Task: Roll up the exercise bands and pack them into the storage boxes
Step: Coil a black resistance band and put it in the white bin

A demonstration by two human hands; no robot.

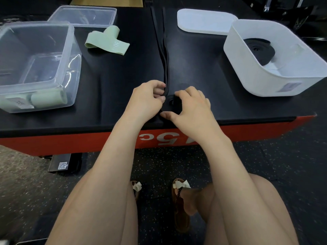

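A long black exercise band (163,50) lies stretched away from me across the black platform top. Its near end is wound into a small roll (174,103) near the front edge. My right hand (191,106) curls its fingers and thumb round that roll. My left hand (148,98) pinches the band's strands just beside the roll. A loose green band (108,41) lies flat at the back left. The clear box (35,68) on the left holds rolled green bands (47,99). The white box (276,59) on the right holds a rolled black band (260,50).
A clear lid (85,16) lies behind the clear box and a white lid (203,21) behind the white box. The platform has a red front face (70,144) close to my knees. My sandalled feet rest on the speckled floor below.
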